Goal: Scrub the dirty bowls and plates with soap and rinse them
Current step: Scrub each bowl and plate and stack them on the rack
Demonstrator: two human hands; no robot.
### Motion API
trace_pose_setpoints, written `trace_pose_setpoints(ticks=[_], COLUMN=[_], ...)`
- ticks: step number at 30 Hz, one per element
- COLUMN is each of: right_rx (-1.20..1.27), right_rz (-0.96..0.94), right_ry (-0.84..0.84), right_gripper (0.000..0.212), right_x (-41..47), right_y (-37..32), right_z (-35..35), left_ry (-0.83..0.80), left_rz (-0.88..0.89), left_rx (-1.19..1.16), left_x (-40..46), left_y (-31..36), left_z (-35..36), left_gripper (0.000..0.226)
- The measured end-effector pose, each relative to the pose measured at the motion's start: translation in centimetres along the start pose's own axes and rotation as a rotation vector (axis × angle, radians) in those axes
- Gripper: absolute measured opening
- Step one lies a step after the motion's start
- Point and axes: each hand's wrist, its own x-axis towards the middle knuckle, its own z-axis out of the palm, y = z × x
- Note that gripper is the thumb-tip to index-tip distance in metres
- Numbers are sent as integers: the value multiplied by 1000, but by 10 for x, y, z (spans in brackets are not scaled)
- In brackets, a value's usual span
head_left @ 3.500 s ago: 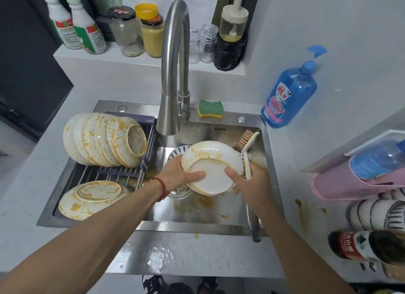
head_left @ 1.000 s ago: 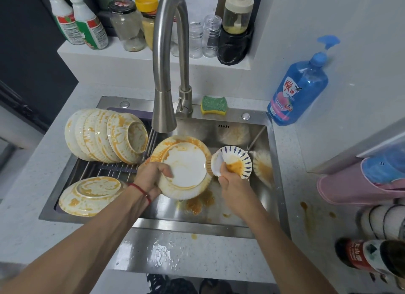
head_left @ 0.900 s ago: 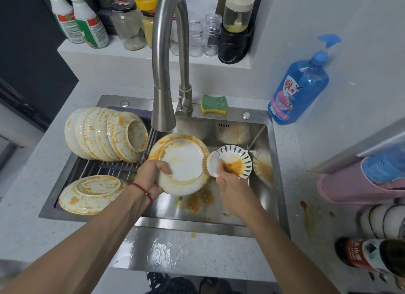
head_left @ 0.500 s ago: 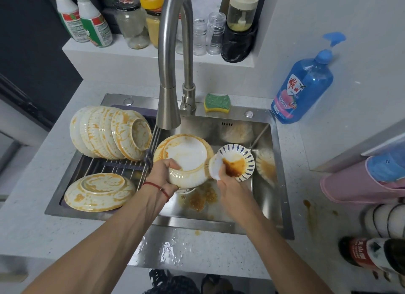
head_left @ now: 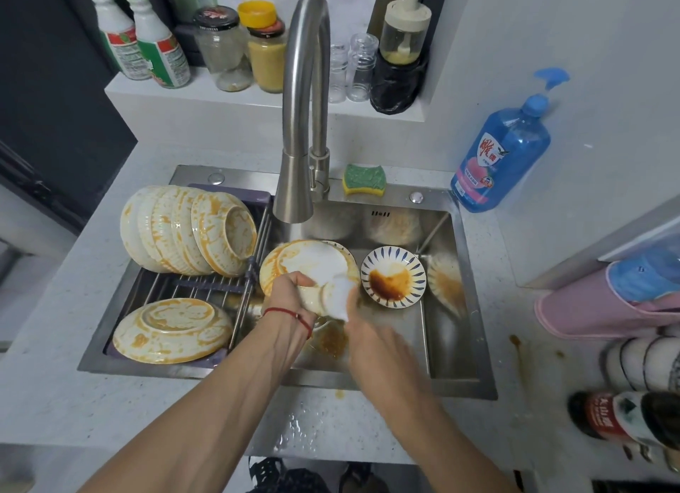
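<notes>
Left hand (head_left: 290,297) grips stained bowl (head_left: 312,264) over sink (head_left: 460,345).

Sauce-smeared white bowl (head_left: 312,272) tilted mid-sink; blue-striped saucer (head_left: 393,277) right beside it; dirty plates (head_left: 184,231) racked on edge, left.

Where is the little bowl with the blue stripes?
In the head view, the blue-striped bowl sits inside the sink, on the right side. It lies just right of the dirty plate that the left hand holds.
</notes>
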Motion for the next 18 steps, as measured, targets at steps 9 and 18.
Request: trace_pose_setpoints(ticks=[9, 18], right_rx=[86, 188], right_rz=[48, 121], right_ry=[7, 68], right_gripper=[66, 57], right_x=[-12, -9], right_y=[-9, 4], right_z=[7, 6], left_ry=[5, -53], left_rz=[-17, -13], left_rx=[-35, -18], left_x=[-10, -4], left_y=[1, 5], left_z=[-2, -9], left_gripper=[70, 83])
